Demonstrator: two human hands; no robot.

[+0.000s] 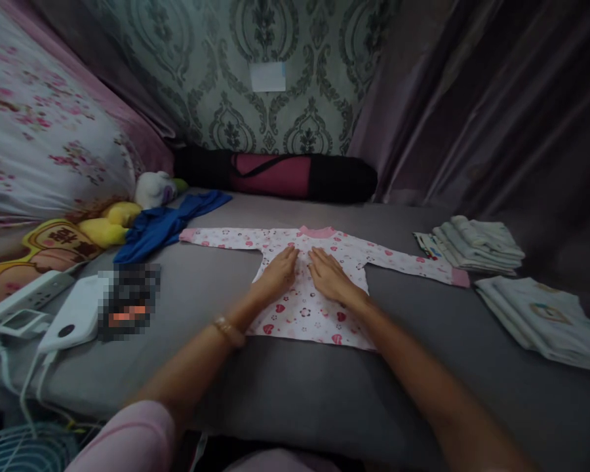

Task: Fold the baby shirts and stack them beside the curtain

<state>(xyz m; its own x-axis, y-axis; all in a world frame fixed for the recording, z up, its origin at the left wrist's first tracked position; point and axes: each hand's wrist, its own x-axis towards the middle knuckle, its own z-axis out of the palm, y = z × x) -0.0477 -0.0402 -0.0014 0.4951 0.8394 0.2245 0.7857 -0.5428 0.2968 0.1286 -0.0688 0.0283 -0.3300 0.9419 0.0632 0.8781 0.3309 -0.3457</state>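
Note:
A small white long-sleeved shirt [307,313] with pink hearts, flowers and pink cuffs lies spread on the grey bed sheet [201,387], its pink collar pointing away from me. Both sleeves stretch out to the sides. My left hand [278,272] rests flat on the chest of the shirt, left of its middle, with a bracelet on the wrist. Just to the right, my right hand [330,278] also lies flat on the fabric, fingers extended. Neither hand grips anything.
Folded clothes [476,246] and another folded pile [545,321] lie at right. At left are blue cloth [164,226], plush toys [120,219], a white power bank [78,311] and a power strip [29,301]. A black-and-maroon bag [275,174] lies along the wall.

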